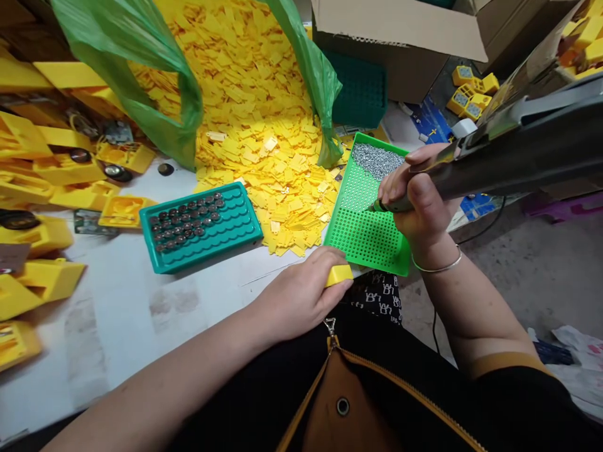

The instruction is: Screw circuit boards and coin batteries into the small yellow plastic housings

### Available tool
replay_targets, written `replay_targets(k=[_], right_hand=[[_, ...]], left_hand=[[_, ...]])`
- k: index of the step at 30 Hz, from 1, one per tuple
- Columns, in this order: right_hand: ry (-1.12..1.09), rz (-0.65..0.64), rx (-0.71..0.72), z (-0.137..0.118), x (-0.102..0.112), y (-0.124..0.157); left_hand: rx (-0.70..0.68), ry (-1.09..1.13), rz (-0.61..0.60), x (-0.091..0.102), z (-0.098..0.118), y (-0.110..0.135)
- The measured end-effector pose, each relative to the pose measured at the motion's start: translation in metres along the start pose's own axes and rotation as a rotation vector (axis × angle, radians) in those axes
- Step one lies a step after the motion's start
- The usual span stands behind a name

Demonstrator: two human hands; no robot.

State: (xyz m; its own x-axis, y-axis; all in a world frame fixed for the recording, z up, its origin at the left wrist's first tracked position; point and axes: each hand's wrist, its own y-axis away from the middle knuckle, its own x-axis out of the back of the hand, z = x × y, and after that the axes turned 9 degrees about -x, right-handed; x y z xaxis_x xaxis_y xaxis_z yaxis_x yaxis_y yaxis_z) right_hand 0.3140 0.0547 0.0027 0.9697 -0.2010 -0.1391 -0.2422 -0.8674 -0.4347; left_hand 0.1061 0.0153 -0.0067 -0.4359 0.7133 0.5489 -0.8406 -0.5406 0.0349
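My left hand (301,290) is closed around a small yellow plastic part (339,274) at the table's front edge. My right hand (417,198) grips an electric screwdriver (509,147), its tip resting on the bright green perforated tray (365,235). A heap of small silver screws (377,160) lies at the far end of that tray. Left of it lies a teal tray (235,242) holding several dark round button cells (186,220).
A big pile of yellow plastic pieces (257,119) spills from a green bag (141,75) at the back. Yellow housings (42,182) crowd the left side. A cardboard box (400,44) and a dark green crate (360,91) stand behind the trays.
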Motion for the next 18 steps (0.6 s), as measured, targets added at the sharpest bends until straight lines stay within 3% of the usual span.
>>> replay_targets(k=[5, 10, 13, 18], right_hand=[[0.017, -0.044, -0.037, 0.004, -0.002, 0.003], [0.04, -0.041, -0.072, 0.008, -0.001, 0.002], [0.048, -0.047, -0.07, 0.008, -0.003, 0.002], [0.035, -0.049, -0.054, 0.01, -0.007, -0.001]], left_hand=[[-0.057, 0.166, 0.086, 0.011, 0.0, 0.016], [0.275, 0.635, -0.029, 0.011, -0.006, 0.023], [0.469, 0.928, 0.021, 0.004, -0.012, 0.021], [0.561, 1.067, 0.112, 0.0, -0.015, 0.016]])
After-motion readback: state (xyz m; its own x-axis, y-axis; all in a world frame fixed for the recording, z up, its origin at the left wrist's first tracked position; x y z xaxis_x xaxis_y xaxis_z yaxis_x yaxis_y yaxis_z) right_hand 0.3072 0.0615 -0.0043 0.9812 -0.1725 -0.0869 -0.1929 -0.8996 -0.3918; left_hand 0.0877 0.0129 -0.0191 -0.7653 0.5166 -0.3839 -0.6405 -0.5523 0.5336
